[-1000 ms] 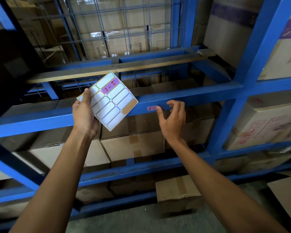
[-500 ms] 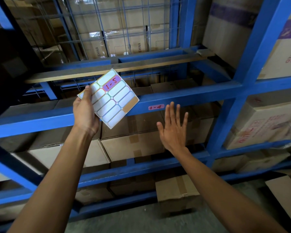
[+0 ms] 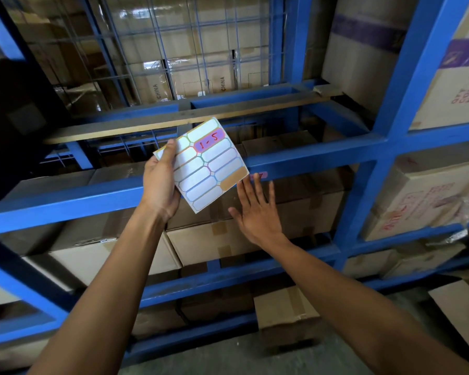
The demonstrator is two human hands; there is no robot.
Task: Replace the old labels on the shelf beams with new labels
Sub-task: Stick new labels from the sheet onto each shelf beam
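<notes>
The label sheet (image 3: 205,165) sits in front of the blue shelf beam (image 3: 309,158), tilted so its long axis runs from lower left to upper right. Most of its slots look bare and pale; 1 purple label (image 3: 209,142) near the top right carries "1-5" in red, and 1 tan slot shows at the lower right corner. The left hand (image 3: 160,182) clamps the sheet's left edge, thumb on the printed face and fingers behind.

Just right of the sheet's lower corner, a pink label (image 3: 259,175) is stuck on the beam face, its long axis along the beam; its writing is partly hidden by the fingertips.

The right hand (image 3: 255,209) is empty, fingers spread and pointing up, fingertips at the beam's lower edge and touching or nearly touching the pink label. It lies right of and below the sheet, apart from the left hand.

The "1-5" label lies up and to the left of the right hand, which is the free hand and the nearer 1 for peeling it. That reach would cross the sheet's face.

Cardboard boxes (image 3: 214,239) fill the shelves behind.
</notes>
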